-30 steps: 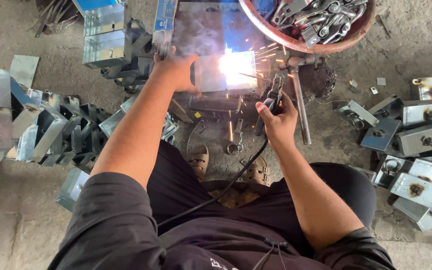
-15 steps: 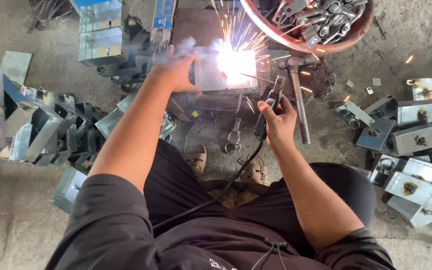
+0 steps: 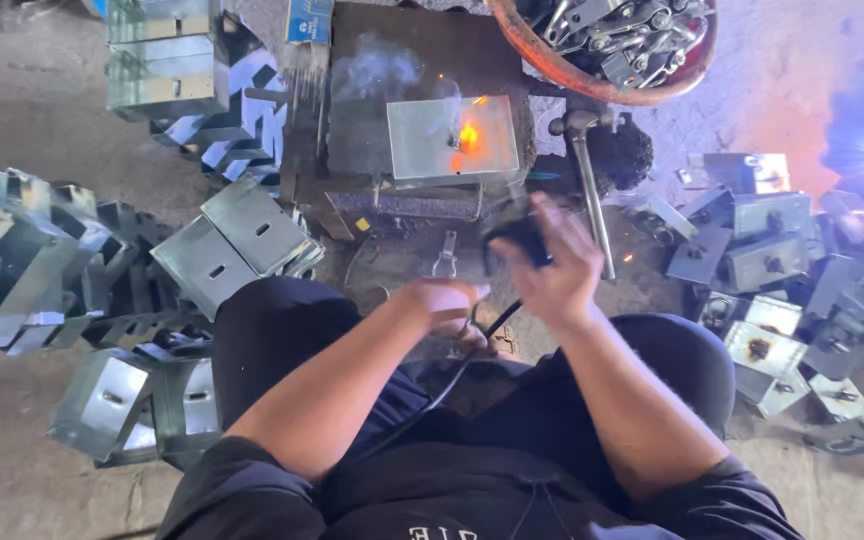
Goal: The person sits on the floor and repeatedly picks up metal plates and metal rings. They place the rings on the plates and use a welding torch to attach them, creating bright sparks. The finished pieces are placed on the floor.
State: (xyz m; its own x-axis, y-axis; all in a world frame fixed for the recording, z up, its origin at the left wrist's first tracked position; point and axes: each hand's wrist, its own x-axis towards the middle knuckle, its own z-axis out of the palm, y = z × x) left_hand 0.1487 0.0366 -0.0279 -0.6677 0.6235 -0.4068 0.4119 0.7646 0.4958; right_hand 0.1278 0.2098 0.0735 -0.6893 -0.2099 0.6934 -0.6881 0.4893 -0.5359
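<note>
Head view: a seated person looks down over both forearms at a welding spot on the floor.
Right hand: the right hand [image 3: 550, 268] is blurred, its fingers curled round a black electrode holder [image 3: 517, 240], gripped tight.
Electrode holder: its long axis runs from the palm up and to the left, the tip pointing toward the metal box; a black cable [image 3: 452, 375] trails from it down across the lap.
Left hand: the left hand [image 3: 445, 305] sits just beside the right one, low over the lap; how far its fingers are closed, and whether it holds anything, cannot be told through the blur.
Metal box: a grey sheet-metal box [image 3: 452, 140] rests flat on a dark steel surface [image 3: 372, 60] above the hands, well apart from them, with an orange glow on its top face and thin smoke over it.
Hammer: a hammer [image 3: 586, 180] lies right of the box, head away from the person, handle pointing back toward them.
Basin: a rust-coloured basin [image 3: 592, 85] of small metal fittings stands at the top right.
Stacks: bent metal brackets [image 3: 232, 245] lie heaped at left, more boxes [image 3: 767, 255] at right.
</note>
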